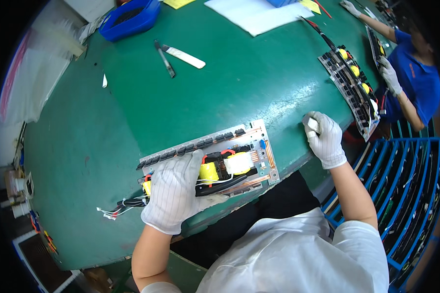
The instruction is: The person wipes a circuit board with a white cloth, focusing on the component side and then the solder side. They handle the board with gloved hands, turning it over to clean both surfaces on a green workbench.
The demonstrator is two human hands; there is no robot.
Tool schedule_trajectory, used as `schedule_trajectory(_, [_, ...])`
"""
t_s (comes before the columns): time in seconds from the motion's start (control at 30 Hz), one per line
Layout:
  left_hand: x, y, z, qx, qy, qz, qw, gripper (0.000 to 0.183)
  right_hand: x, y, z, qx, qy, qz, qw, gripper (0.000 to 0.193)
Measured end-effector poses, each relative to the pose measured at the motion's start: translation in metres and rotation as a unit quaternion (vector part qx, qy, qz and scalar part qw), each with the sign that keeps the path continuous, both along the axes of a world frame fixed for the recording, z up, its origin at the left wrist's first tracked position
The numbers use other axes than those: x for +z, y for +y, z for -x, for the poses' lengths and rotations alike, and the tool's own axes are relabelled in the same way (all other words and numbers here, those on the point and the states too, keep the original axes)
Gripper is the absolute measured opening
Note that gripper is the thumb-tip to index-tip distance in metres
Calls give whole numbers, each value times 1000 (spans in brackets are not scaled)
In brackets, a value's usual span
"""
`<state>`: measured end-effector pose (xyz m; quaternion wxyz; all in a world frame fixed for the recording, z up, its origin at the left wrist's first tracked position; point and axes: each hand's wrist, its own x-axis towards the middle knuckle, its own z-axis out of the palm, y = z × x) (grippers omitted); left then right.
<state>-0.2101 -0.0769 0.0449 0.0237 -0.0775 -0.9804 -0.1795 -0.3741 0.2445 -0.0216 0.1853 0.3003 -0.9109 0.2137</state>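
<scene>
A long circuit board (270,163) lies tilted at the table's near edge. It carries a row of black components, yellow-wrapped coils and red wires. My left hand (173,193), in a white striped glove, grips it, with fingers over the top and the thumb along the near edge. From the board's left end trails a cable bundle (127,205) with white connectors. My right hand (325,136), also gloved, is closed at the table edge, apart from the board. Something whitish shows at its fingers; I cannot tell whether it is a small object or a glove fingertip.
A co-worker in a blue shirt (413,78) handles another board (374,44) at the right. Nearby lies a similar board (349,83). A blue rack (396,195) stands below. Farther off are a marker (165,59), a white-handled tool (185,56), a blue bin (127,31) and white foam (254,17).
</scene>
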Motion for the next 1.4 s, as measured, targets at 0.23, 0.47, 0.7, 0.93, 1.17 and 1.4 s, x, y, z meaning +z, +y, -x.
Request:
schedule_trajectory(0.23, [-5, 4, -6, 18, 60, 9, 998, 92, -1, 2, 2, -8, -8, -1, 1000, 15])
schedule_trajectory(0.47, [-7, 7, 2, 20, 15, 25, 999, 91, -1, 2, 2, 15, -13, 21, 1000, 18])
schedule_trajectory(0.7, [0, 5, 9, -9, 4, 46, 999, 88, -2, 4, 4, 45, -11, 36, 998, 21])
schedule_trajectory(0.93, [-6, 4, 6, -1, -27, 52, 998, 90, -3, 6, 5, 53, -54, 44, 996, 25])
schedule_trajectory(1.17, [-7, 6, 8, -29, 10, 103, 994, 92, -4, 11, 6, 52, -75, 62, 994, 26])
schedule_trajectory(1.4, [-4, 0, 4, -43, 97, 143, 984, 86, -4, 5, 5, 42, -28, 62, 997, 23])
